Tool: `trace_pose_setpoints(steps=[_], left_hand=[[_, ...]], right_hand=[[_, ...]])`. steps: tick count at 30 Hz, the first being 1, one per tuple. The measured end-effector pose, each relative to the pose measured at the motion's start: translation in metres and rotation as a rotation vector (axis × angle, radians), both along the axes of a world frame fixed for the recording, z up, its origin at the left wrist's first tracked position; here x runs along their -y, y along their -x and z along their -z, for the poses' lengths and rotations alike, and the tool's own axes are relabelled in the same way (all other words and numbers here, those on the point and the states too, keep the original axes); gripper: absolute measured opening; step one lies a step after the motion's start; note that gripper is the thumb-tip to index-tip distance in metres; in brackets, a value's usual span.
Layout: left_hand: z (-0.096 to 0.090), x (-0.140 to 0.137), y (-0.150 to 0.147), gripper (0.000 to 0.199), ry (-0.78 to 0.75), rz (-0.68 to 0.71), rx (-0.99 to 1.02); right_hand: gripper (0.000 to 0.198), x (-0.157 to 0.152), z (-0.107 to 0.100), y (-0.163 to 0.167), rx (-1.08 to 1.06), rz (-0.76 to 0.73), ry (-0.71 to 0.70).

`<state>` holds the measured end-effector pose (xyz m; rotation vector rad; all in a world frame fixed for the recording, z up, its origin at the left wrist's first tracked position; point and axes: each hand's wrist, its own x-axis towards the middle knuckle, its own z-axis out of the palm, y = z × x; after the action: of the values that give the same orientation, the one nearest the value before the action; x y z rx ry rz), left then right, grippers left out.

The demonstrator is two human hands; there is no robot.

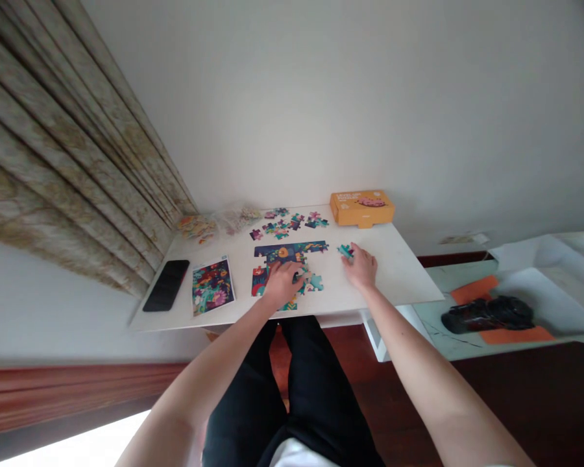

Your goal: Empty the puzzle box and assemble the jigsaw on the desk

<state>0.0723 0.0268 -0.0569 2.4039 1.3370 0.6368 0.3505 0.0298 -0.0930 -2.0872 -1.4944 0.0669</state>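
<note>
A partly joined jigsaw puzzle (260, 279) with dark blue, red and teal pictures lies on the white table. My left hand (282, 283) rests over its middle, fingers bent and closed at a teal puzzle piece (314, 283); the hand hides part of the puzzle. To the right, my right hand (361, 266) pinches a small teal and purple puzzle piece (344, 250) just above or on the tabletop. A joined strip of puzzle pieces (302, 248) forms the upper edge of the puzzle. Loose puzzle pieces (277, 228) are scattered behind it.
A picture card (213, 285) and a black phone (166, 285) lie on the left. Clear plastic bags (233, 218) with more pieces sit at the back left, near the curtain (78, 110). An orange puzzle box (363, 207) stands at the back right. Beyond the table is a dark bottle (486, 314).
</note>
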Motion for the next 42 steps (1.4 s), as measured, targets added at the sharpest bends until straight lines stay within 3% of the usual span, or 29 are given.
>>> trace_pose_setpoints(steps=[6, 15, 21, 28, 38, 42], left_hand=[[0.013, 0.014, 0.006, 0.026, -0.02, -0.016, -0.028], [0.01, 0.001, 0.0, 0.023, -0.012, -0.039, -0.04], [0.013, -0.006, 0.001, 0.019, -0.008, -0.059, 0.061], [0.015, -0.004, 0.012, 0.02, -0.003, -0.233, 0.253], [0.02, -0.006, 0.007, 0.018, -0.012, -0.22, 0.116], [0.023, -0.006, 0.006, 0.018, -0.023, -0.214, 0.09]], right_hand=[[0.043, 0.002, 0.0, -0.007, -0.054, -0.068, -0.053], [0.039, 0.031, -0.002, -0.012, -0.327, -0.314, -0.174], [0.039, 0.047, -0.007, -0.002, -0.402, -0.456, -0.111], [0.029, 0.036, -0.015, 0.015, -0.423, -0.537, -0.066], [0.021, 0.001, -0.025, 0.039, -0.453, -0.633, 0.001], [0.021, 0.009, -0.028, 0.036, -0.499, -0.656, 0.019]])
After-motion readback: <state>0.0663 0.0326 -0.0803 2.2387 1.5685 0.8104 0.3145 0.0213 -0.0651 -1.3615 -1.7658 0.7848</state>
